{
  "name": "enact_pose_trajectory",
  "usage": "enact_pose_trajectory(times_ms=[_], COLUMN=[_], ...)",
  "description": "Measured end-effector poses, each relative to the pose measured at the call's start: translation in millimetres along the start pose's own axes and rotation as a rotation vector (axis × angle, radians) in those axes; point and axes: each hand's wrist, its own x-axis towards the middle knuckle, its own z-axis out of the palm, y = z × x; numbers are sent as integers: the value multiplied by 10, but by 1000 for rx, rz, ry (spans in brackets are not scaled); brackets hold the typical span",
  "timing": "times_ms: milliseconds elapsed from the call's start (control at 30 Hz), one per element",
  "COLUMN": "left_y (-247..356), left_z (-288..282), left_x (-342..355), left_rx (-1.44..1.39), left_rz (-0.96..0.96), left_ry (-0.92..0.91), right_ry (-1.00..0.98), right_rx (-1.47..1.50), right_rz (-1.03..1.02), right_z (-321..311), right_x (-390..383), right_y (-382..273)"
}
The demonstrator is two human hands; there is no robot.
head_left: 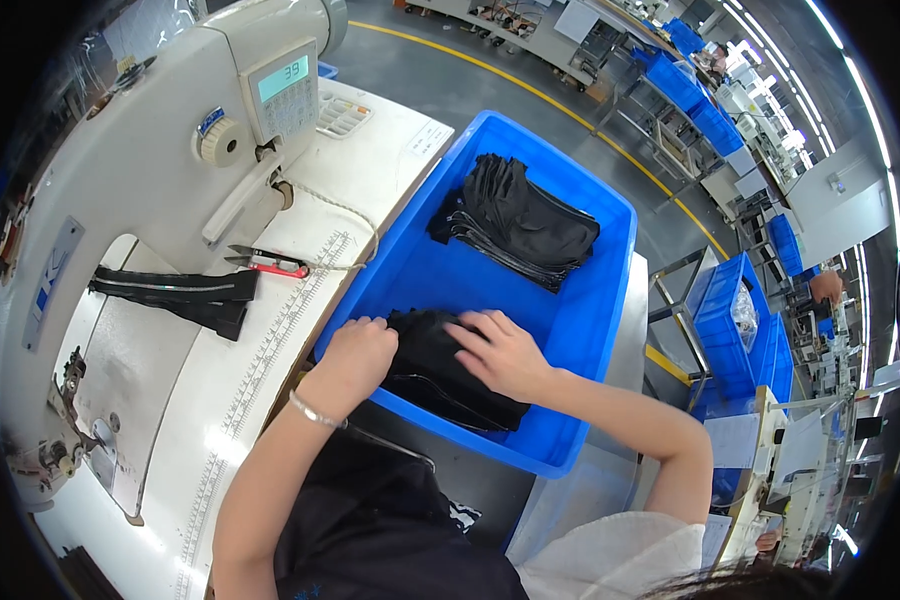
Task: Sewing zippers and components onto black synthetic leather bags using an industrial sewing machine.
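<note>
A stack of folded black fabric pieces (450, 385) lies in the near part of a blue plastic bin (395, 275). At its left edge, by the bin's rim, my left hand (355, 355) is closed with the fingers curled on the fabric; the fingertips are partly hidden. My right hand (502, 358) rests on top of the stack, its fingers apart and stretched out. Farther back in the same bin sits a second stack of black fabric pieces (525, 220), with layered edges showing.
A white sewing machine (160, 130) with a lit display stands at the left. Black strips (185, 295) and red-handled thread snips (275, 263), tied to a cord, lie on its white table (210, 365). More blue bins (725, 325) stand at the right.
</note>
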Motion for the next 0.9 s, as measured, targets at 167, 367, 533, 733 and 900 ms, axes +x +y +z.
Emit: enact_pose_trajectory(times_ms=[167, 367, 533, 733, 900], left_y=[292, 289, 366, 275, 211], left_z=[-325, -520, -437, -54, 218], left_x=[-686, -2018, -3445, -4749, -6041], left_rx=[-52, -226, -1034, -702, 479], left_rz=[134, 257, -165, -1051, -1421], left_ry=[224, 429, 622, 1344, 1306], right_ry=[-392, -319, -287, 93, 18], right_rx=[-183, -274, -293, 141, 178], right_rz=[-135, -187, -230, -486, -1251], right_z=[847, 1234, 412, -227, -8], right_x=[121, -37, 310, 1244, 1824], right_y=[-35, 91, -272, -1205, -2697])
